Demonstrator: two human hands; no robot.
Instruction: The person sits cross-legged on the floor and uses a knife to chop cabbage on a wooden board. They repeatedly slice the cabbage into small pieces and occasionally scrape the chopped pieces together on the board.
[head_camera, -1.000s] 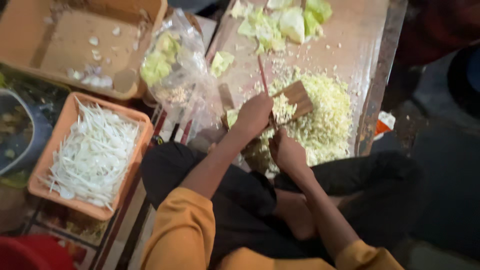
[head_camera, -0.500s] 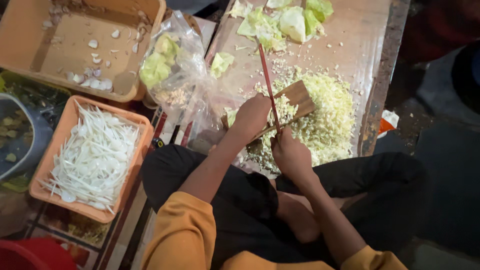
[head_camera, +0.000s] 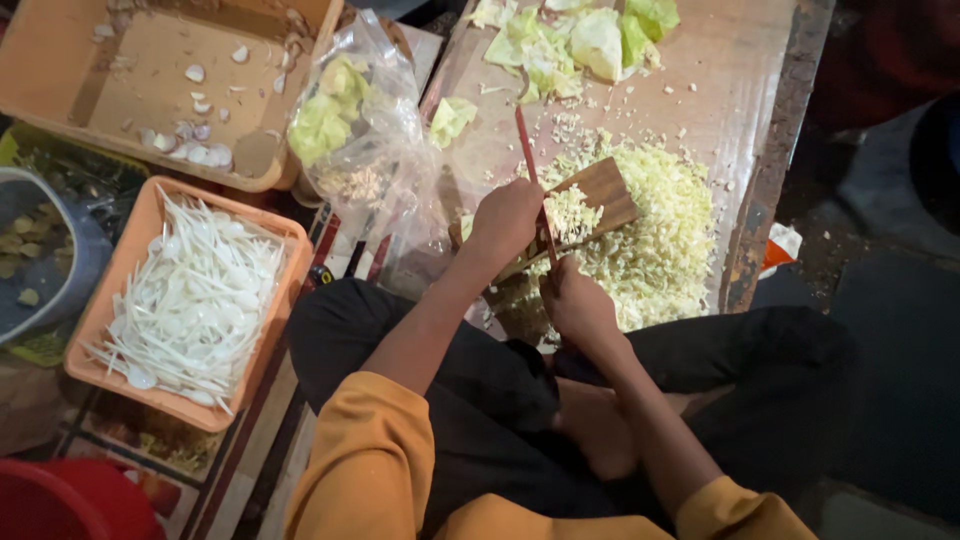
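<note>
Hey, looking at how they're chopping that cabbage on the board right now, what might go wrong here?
The left hand sits right against the knife, so a slip could likely nick the fingers. The shredded cabbage is heaped close to the edge of the wooden board, so shreds may spill onto the floor. The plastic bag slumps beside the left hand and might snag or tip.

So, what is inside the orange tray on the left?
The orange tray holds a heap of white onion slices, spread across most of it. The tray's bottom under the heap is covered.
</note>
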